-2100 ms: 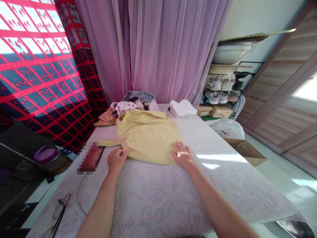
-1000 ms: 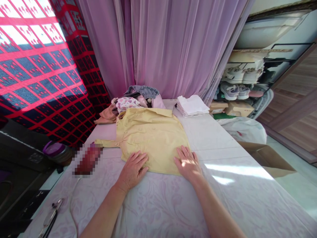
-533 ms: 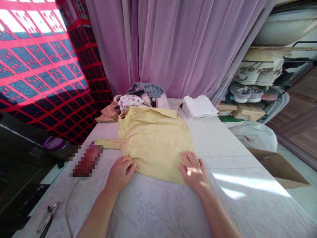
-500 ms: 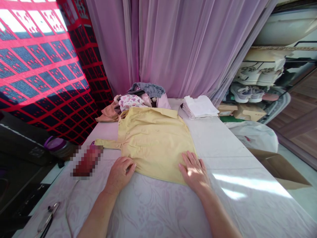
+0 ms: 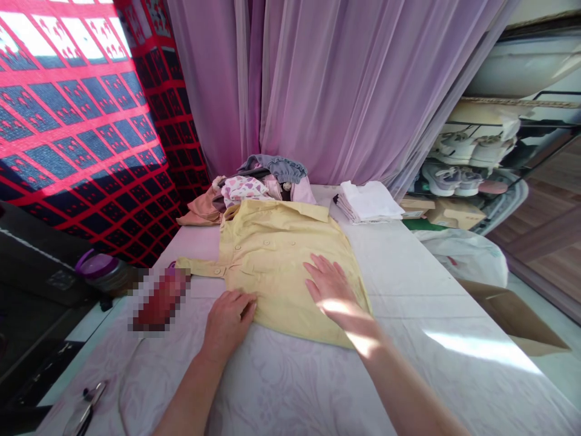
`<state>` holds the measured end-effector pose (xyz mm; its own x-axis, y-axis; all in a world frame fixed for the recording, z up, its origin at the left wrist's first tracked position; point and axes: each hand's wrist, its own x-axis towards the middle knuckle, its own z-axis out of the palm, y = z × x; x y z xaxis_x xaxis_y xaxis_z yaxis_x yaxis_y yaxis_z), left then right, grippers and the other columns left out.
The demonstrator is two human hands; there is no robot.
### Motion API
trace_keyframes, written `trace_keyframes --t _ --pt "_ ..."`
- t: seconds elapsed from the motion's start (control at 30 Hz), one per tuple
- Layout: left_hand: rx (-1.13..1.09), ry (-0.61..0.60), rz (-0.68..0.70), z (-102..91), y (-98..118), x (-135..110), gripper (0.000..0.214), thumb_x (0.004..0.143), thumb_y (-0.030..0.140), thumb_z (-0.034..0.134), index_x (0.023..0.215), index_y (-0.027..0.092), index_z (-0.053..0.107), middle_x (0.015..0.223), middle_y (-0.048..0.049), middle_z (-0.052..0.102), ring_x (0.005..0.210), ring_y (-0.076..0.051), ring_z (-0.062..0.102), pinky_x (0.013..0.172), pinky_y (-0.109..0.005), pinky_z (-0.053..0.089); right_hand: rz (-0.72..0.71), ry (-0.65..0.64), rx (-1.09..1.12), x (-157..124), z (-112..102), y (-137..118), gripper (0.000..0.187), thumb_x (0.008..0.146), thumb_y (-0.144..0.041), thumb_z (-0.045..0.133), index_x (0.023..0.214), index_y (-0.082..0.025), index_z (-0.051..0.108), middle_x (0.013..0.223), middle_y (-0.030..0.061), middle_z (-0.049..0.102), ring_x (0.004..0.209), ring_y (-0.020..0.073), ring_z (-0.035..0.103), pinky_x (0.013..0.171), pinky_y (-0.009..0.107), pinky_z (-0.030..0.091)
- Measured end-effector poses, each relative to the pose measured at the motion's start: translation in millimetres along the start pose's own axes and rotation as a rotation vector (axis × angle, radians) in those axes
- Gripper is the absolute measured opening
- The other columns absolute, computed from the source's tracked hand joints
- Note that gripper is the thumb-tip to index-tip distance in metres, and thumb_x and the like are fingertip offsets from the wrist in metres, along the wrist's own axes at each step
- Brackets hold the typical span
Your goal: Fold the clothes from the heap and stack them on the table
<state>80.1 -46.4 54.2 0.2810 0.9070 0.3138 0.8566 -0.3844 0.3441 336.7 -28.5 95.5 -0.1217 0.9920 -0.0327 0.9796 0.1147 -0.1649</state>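
Observation:
A yellow button-up shirt (image 5: 281, 278) lies spread on the table, with a buttoned band or sleeve piece sticking out to its left. At its lower left edge, my left hand (image 5: 229, 318) rests with bent fingers and thumb closed on the fabric; the fingertips are partly hidden. My right hand (image 5: 331, 287) lies over the shirt's right half, palm down, fingers stretched and spread. Both hands touch the same garment.
Behind the shirt are a heap of clothes (image 5: 267, 175) and a folded white stack (image 5: 370, 203). A blurred red object (image 5: 161, 300) with a cord lies left, above a pair of scissors-like metal tools (image 5: 86, 409). An open cardboard box (image 5: 512, 315) stands right of the table.
My right hand has moved from the shirt's lower right edge inward and farther up over the fabric. The left hand stays at the left edge. The view has shifted slightly.

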Motion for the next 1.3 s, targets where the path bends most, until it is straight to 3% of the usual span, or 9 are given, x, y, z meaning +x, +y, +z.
trace_keyframes --t 0.13,0.23,0.47,0.63,0.83,1.03,1.13,1.2,1.3 --pt "-0.035 -0.008 0.01 0.3 1.2 -1.1 0.02 0.087 0.028 0.051 0.09 0.027 0.07 0.082 -0.0039 0.066 0.082 -0.019 0.059 0.073 -0.032 0.047 -0.365 -0.013 0.071 62.9 -2.2 -47.1 0.046 0.096 -0.027 0.031 0.138 -0.024 0.048 0.148 0.0037 0.043 0.136 0.0172 0.036 0.112 0.035 0.026" --pt "-0.045 -0.017 0.0 0.2 1.5 -1.8 0.02 0.086 0.026 0.052 0.093 0.027 0.07 0.081 -0.0037 0.065 0.081 -0.019 0.059 0.072 -0.033 0.046 -0.463 -0.052 0.062 102.4 3.8 -73.8 0.045 0.097 -0.032 0.031 0.138 -0.027 0.047 0.149 0.0029 0.042 0.137 0.018 0.034 0.112 0.038 0.026" --pt "-0.032 -0.059 -0.044 1.6 2.7 -1.8 0.011 0.083 0.021 0.054 0.077 0.024 0.062 0.074 -0.0018 0.065 0.075 -0.02 0.059 0.067 -0.033 0.042 -0.415 -0.186 -0.004 154.2 27.9 -94.8 0.052 0.098 -0.045 0.024 0.145 -0.027 0.037 0.156 0.0077 0.026 0.142 0.0241 0.022 0.112 0.052 0.017" --pt "-0.03 -0.09 -0.054 3.4 3.9 -2.8 0.011 0.081 0.019 0.055 0.073 0.024 0.059 0.07 -0.0008 0.065 0.07 -0.02 0.058 0.065 -0.034 0.04 -0.352 -0.159 0.007 166.7 47.6 -93.2 0.057 0.097 -0.049 0.018 0.149 -0.027 0.027 0.159 0.0068 0.015 0.145 0.0237 0.013 0.113 0.055 0.01" --pt "0.018 -0.119 -0.06 3.3 5.7 -1.9 0.015 0.08 0.018 0.053 0.067 0.024 0.054 0.063 0.0003 0.062 0.065 -0.019 0.057 0.064 -0.034 0.037 -0.27 -0.179 0.016 175.5 48.1 -98.5 0.06 0.096 -0.053 0.02 0.151 -0.027 0.023 0.16 0.0064 0.011 0.145 0.0238 0.011 0.114 0.054 0.008" --pt "0.01 -0.163 -0.11 -3.6 10.1 0.7 0.013 0.081 0.018 0.051 0.071 0.022 0.058 0.069 -0.0008 0.065 0.07 -0.018 0.057 0.068 -0.032 0.035 -0.286 -0.102 0.11 160.2 29.9 -94.6 0.054 0.098 -0.044 0.025 0.146 -0.021 0.036 0.156 0.0075 0.027 0.142 0.0258 0.023 0.115 0.05 0.012" --pt "0.002 -0.213 -0.135 -8.7 12.4 2.2 0.012 0.081 0.017 0.052 0.074 0.022 0.06 0.072 -0.0004 0.065 0.074 -0.017 0.058 0.069 -0.031 0.034 -0.287 -0.023 0.105 123.5 23.7 -88.5 0.052 0.099 -0.042 0.026 0.147 -0.023 0.034 0.156 0.0053 0.026 0.144 0.0228 0.019 0.116 0.05 0.005" --pt "0.008 -0.235 -0.145 -10.9 13.3 2.9 0.011 0.081 0.018 0.052 0.073 0.022 0.06 0.072 -0.0002 0.064 0.075 -0.017 0.058 0.068 -0.03 0.033 -0.294 0.04 0.104 90.9 25.8 -83.6 0.051 0.099 -0.041 0.026 0.146 -0.024 0.035 0.155 0.0059 0.03 0.143 0.0211 0.021 0.116 0.05 0.007" --pt "0.026 -0.235 -0.142 -11.1 13.6 3.0 0.011 0.083 0.02 0.052 0.074 0.022 0.06 0.071 -0.0001 0.063 0.075 -0.017 0.058 0.068 -0.03 0.033 -0.247 0.031 0.07 43.6 37.0 -70.4 0.055 0.097 -0.043 0.03 0.147 -0.022 0.034 0.155 0.008 0.029 0.143 0.0235 0.021 0.116 0.052 0.01"
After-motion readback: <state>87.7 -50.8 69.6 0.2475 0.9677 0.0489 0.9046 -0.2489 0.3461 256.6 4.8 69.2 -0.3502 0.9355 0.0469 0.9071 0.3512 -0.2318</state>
